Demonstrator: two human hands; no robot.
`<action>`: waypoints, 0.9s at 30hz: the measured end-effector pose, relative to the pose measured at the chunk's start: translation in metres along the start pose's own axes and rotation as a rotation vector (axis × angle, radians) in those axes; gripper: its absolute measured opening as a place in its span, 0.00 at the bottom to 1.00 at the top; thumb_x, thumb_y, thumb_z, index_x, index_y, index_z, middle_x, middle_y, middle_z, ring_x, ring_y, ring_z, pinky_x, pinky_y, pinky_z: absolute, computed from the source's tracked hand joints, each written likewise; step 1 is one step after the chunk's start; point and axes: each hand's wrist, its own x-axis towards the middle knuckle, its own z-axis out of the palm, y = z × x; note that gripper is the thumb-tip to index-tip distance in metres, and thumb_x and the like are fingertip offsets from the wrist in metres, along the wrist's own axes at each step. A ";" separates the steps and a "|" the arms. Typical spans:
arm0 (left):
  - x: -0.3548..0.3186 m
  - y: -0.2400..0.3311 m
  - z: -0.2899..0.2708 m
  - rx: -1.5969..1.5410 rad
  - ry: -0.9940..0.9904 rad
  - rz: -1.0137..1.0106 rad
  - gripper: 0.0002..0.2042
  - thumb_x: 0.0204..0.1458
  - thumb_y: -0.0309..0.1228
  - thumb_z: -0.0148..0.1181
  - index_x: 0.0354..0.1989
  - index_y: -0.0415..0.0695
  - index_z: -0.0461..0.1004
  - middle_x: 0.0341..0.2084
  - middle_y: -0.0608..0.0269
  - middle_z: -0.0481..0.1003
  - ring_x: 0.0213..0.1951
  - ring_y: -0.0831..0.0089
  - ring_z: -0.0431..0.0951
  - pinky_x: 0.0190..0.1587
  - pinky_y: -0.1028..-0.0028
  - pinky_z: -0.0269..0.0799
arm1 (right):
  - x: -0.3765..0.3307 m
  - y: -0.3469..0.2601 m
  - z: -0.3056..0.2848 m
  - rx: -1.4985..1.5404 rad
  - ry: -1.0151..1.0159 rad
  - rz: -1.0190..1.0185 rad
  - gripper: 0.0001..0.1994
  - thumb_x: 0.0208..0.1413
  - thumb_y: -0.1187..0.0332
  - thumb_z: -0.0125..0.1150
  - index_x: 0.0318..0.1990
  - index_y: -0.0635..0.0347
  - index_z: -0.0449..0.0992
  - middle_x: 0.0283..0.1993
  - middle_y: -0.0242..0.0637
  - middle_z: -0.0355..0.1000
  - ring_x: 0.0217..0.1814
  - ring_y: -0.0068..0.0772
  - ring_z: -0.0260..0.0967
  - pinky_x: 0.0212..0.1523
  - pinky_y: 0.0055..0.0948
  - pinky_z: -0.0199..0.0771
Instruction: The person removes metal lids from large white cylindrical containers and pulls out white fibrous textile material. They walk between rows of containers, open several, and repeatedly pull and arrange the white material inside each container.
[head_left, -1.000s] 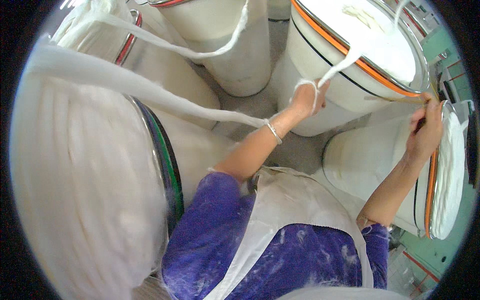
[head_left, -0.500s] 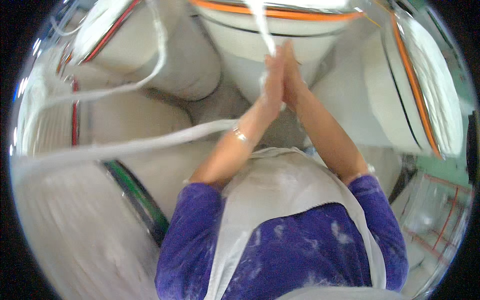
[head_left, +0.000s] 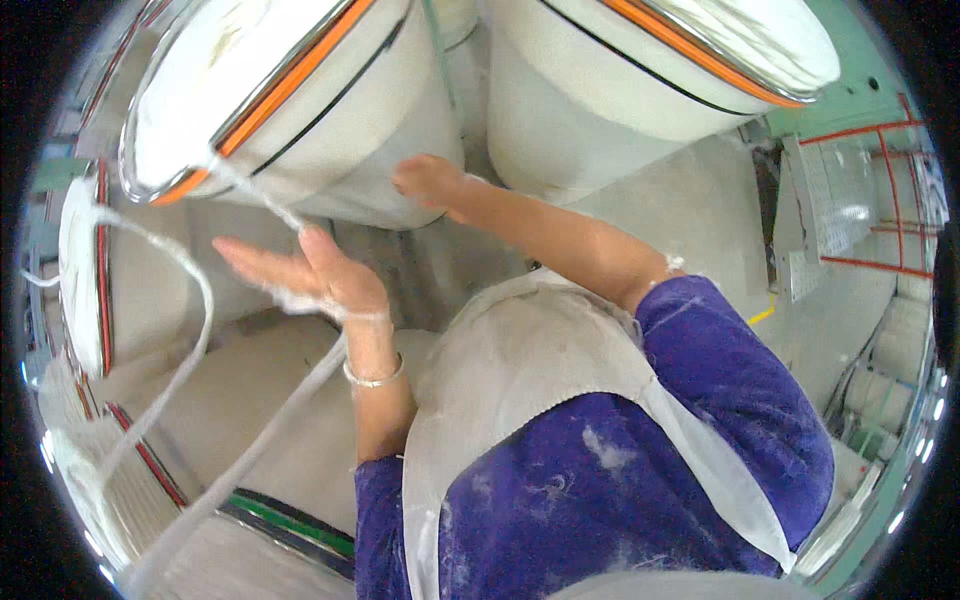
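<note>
In the head view, the left hand (head_left: 305, 272) lay flat, fingers together, a white fibre strand (head_left: 262, 205) resting on it just below the orange-rimmed can (head_left: 300, 110). The right hand (head_left: 428, 180), beside that can's wall, seemed loosely curled, empty.

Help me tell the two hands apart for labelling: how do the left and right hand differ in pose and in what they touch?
The left hand is held flat and open, fingers stretched out, with a white fibre strand running across it from the orange-rimmed can; the right hand is loosely curled and carries no strand that shows. The left wrist wears a silver bangle; none shows on the right. Both are bare and raised before the tall white cans.
</note>
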 end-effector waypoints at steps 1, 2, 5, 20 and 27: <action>0.003 0.013 0.000 -0.005 -0.020 0.061 0.35 0.56 0.44 0.49 0.63 0.29 0.49 0.63 0.39 0.50 0.65 0.50 0.49 0.66 0.56 0.39 | -0.006 0.028 -0.026 -0.044 0.027 -0.070 0.17 0.55 0.53 0.52 0.41 0.57 0.72 0.40 0.33 0.71 0.40 0.27 0.64 0.40 0.33 0.64; 0.005 0.026 0.006 0.028 -0.097 0.128 0.34 0.53 0.41 0.54 0.62 0.29 0.53 0.60 0.40 0.57 0.62 0.48 0.55 0.64 0.56 0.45 | -0.017 0.057 -0.053 -0.102 0.048 -0.119 0.15 0.55 0.54 0.52 0.37 0.57 0.74 0.35 0.32 0.73 0.35 0.28 0.66 0.38 0.33 0.65; -0.004 0.066 0.047 -0.259 -0.296 0.290 0.21 0.50 0.28 0.59 0.52 0.32 0.67 0.48 0.46 0.71 0.50 0.54 0.71 0.55 0.63 0.64 | -0.055 0.136 -0.133 -0.374 0.238 -0.075 0.17 0.56 0.54 0.51 0.36 0.59 0.76 0.33 0.36 0.75 0.37 0.35 0.71 0.41 0.34 0.68; -0.055 0.305 0.210 -0.406 -0.664 0.837 0.10 0.39 0.34 0.64 0.32 0.49 0.76 0.26 0.65 0.72 0.30 0.65 0.70 0.35 0.65 0.62 | -0.271 0.156 -0.491 0.260 1.142 -0.338 0.12 0.55 0.60 0.58 0.35 0.60 0.74 0.25 0.28 0.68 0.25 0.21 0.63 0.28 0.23 0.64; -0.058 0.323 0.234 0.047 -0.567 0.959 0.08 0.42 0.39 0.56 0.24 0.49 0.74 0.21 0.64 0.72 0.24 0.65 0.69 0.30 0.67 0.62 | -0.332 0.031 -0.523 -0.323 0.924 -0.947 0.20 0.41 0.70 0.70 0.44 0.58 0.71 0.46 0.30 0.65 0.38 0.23 0.62 0.36 0.21 0.63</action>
